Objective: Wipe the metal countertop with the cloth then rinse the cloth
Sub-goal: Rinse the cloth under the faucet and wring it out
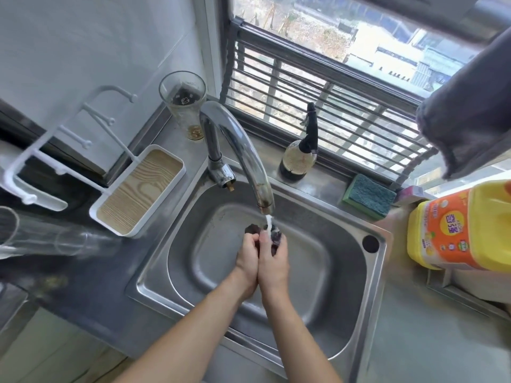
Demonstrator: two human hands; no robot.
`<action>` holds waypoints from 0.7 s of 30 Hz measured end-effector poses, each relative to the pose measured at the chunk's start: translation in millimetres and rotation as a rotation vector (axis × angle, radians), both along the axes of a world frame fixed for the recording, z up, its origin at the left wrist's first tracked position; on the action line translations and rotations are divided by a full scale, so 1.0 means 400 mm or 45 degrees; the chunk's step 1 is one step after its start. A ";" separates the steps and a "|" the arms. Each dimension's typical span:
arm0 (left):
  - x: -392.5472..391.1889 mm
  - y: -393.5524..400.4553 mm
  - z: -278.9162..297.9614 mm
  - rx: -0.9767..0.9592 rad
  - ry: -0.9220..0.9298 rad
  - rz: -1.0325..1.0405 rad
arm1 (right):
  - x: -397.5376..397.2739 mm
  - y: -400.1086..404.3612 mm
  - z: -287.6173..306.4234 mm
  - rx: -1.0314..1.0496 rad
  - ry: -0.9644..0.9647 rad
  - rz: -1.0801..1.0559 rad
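Both forearms were extended over the sink (367, 275), the cloth (273, 239) was gripped bunched between the left hand (247, 259) and right hand (273, 262) beneath the faucet (249, 158) stream, where thorough kneading was judged advisable.

Bright daylight comes through my window (345, 87); the edges bend and blur, glare shines on the sink (276, 338).
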State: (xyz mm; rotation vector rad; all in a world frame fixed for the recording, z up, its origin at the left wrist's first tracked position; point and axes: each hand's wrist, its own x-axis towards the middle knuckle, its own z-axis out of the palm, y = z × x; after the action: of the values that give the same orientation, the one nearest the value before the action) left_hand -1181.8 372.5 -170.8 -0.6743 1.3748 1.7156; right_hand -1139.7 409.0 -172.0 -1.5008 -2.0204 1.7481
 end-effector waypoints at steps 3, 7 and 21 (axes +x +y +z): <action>-0.004 0.000 -0.003 -0.014 0.010 0.048 | -0.023 0.035 -0.024 0.188 -0.024 0.022; -0.023 -0.021 -0.018 -0.167 0.224 -0.101 | -0.051 0.099 -0.020 0.073 -0.212 -0.263; -0.038 0.000 -0.003 -0.149 0.167 -0.219 | -0.015 0.019 0.003 0.245 0.058 0.069</action>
State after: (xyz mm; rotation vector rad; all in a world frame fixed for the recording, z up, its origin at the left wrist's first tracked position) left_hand -1197.0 372.5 -171.9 -0.4985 1.5870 1.5750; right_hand -1145.6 416.6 -170.7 -1.3493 -2.1545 1.5389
